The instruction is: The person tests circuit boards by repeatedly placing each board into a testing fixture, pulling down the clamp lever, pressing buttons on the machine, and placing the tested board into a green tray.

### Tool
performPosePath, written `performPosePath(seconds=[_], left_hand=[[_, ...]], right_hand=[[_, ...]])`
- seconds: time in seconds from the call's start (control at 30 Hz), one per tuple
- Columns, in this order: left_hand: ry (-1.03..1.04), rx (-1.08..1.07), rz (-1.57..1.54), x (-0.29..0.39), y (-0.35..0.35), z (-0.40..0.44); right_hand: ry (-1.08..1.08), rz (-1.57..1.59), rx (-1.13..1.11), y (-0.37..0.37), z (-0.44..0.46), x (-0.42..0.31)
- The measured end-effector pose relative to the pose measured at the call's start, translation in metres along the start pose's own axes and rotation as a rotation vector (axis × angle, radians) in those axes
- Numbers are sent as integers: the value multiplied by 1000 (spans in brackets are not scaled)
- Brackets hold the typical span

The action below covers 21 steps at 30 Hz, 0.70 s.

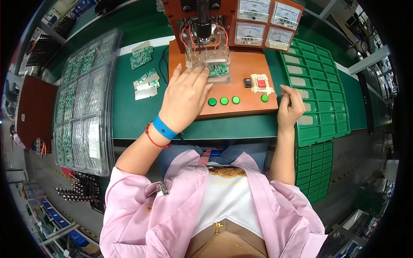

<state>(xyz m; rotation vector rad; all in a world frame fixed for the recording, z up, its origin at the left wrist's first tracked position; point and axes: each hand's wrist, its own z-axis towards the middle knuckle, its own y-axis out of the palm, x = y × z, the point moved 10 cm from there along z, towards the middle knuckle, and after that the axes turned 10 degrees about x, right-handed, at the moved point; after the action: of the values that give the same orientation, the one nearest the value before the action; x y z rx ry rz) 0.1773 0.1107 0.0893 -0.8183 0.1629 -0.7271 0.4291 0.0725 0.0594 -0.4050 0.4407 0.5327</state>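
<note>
From my remote seat, I read the step in hand as placing or steadying the circuit board (219, 70), which lies in the clear fixture (221, 80) at upper centre, beneath the press head (203, 30). My left hand (183, 99) is open, palm down, its fingers extended onto the fixture's left side, right beside the board; I cannot tell whether the fingertips touch it. My right hand (290, 107) is loosely curled between the orange base (251, 60) and the green tray (322, 112); I cannot see whether it grips anything. As I judge it, the next move calls for a level, well-seated board and fingers clear of the press. At left, a stack of clear trays (107, 129) has green boards in many compartments. The green tray at right carries grey plates (300, 81) down its left column, and another green tray (314, 172) sits lower. Loose boards (142, 58) lie at upper left.
</note>
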Motion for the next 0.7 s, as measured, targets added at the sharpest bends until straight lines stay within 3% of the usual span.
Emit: performPosePath(seconds=[0.1, 0.4, 0.5, 0.63, 0.7], left_hand=[[-70, -71, -54, -3, 3, 4], [76, -41, -252, -10, -3, 11], [98, 2, -221, -11, 0, 9], [105, -42, 69, 7, -6, 1], [71, -31, 46, 21, -16, -10]], right_hand=[[20, 16, 7, 0, 0, 4], [50, 8, -6, 1, -1, 7], [59, 17, -30, 4, -2, 8], [74, -6, -70, 5, -3, 8], [-23, -24, -56, 2, 1, -14]])
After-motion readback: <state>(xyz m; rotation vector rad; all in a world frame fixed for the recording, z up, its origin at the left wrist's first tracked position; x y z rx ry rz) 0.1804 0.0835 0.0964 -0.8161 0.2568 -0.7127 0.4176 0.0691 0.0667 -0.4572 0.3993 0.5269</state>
